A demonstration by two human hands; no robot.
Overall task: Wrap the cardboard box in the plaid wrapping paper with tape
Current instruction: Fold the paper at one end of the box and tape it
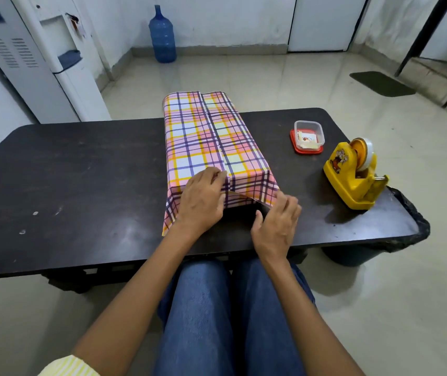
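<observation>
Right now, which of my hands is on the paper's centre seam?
Your left hand: its fingers pinch the plaid wrapping paper at the seam. The right hand is lower, touching the loose corner flap.

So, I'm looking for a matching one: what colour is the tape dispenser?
The tape dispenser is yellow; the head view shows it best.

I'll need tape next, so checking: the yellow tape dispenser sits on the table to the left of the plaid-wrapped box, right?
No, wrong side. The yellow tape dispenser sits on the table to the right of the plaid-wrapped box; the head view shows it.
</observation>
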